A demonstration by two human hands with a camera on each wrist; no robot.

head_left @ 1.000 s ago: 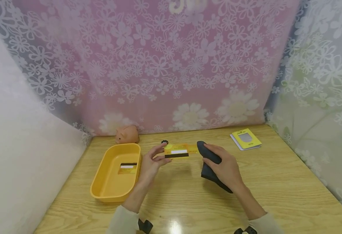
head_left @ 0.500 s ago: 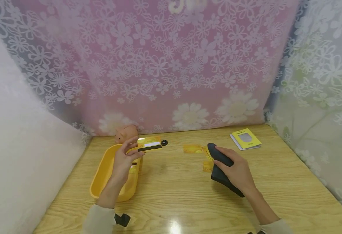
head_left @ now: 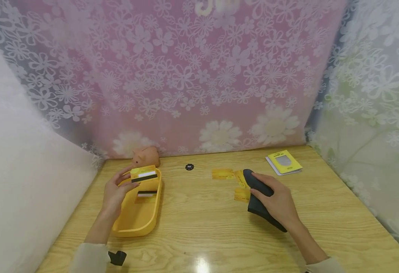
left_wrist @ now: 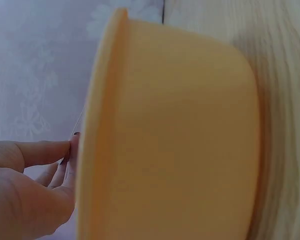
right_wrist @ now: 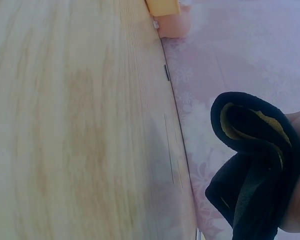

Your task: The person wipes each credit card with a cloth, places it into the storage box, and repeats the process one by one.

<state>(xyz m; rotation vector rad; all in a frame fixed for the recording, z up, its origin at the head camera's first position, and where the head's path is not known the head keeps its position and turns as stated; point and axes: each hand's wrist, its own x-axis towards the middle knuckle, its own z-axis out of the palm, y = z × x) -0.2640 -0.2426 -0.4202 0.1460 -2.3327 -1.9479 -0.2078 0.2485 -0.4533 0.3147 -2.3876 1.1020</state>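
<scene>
My left hand point(head_left: 114, 195) pinches a yellow card point(head_left: 148, 170) with a black stripe and a white strip, over the far part of the yellow plastic bin point(head_left: 131, 230). Inside that bin lies another striped card point(head_left: 147, 194). In the left wrist view the bin's outer wall point(left_wrist: 180, 130) hides most of what the fingers hold. My right hand point(head_left: 279, 203) grips a folded dark blue cloth item point(head_left: 261, 184); from the right wrist view its folded dark fabric point(right_wrist: 255, 175) shows a yellowish inner layer. Just left of it, several yellow cards point(head_left: 222, 174) lie on the table.
An orange-pink piggy bank point(head_left: 146, 156) stands behind the bin by the floral curtain point(head_left: 186, 76). A round black chip point(head_left: 189, 167) lies near the back of the wooden table point(head_left: 192, 216). At the back right is a yellow and white folded booklet point(head_left: 285, 162).
My left hand has carried the card leftward, away from the cards by the dark cloth item, to above the bin. My right hand has shifted a little right, still gripping the cloth item.
</scene>
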